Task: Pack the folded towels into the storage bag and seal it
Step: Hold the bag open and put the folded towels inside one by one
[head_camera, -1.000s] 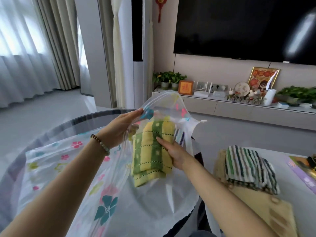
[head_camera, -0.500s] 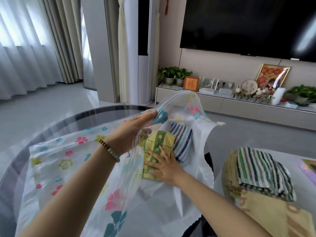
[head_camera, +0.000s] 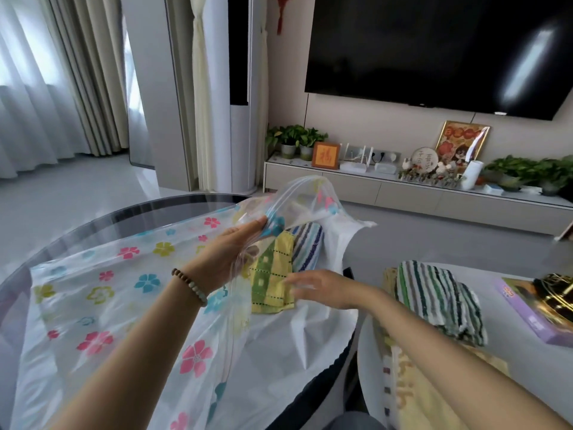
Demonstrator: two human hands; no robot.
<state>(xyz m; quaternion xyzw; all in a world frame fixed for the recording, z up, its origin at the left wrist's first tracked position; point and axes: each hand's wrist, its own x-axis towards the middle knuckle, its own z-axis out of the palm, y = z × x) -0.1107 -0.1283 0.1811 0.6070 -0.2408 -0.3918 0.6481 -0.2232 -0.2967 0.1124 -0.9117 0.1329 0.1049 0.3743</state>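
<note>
A clear storage bag [head_camera: 102,293] printed with coloured flowers lies across a round glass table [head_camera: 93,225]. My left hand [head_camera: 229,252] pinches the bag's upper flap and holds its mouth raised. Inside the mouth lie a yellow and green checked towel [head_camera: 271,274] and, behind it, a blue striped towel [head_camera: 307,246]. My right hand [head_camera: 322,287] hovers flat at the near edge of the yellow towel, fingers apart, holding nothing. A green striped folded towel [head_camera: 440,296] sits on a yellow towel [head_camera: 412,377] on the white table to the right.
A purple box [head_camera: 536,321] with something black and gold on it sits at the far right. Beyond the tables are a low TV cabinet [head_camera: 403,193] with plants and ornaments, a large wall TV [head_camera: 434,48], and curtains on the left.
The yellow and green towel went from held upright at the bag's mouth to lying inside beside the blue striped towel. My right hand has let go and drawn back to the towel's near edge.
</note>
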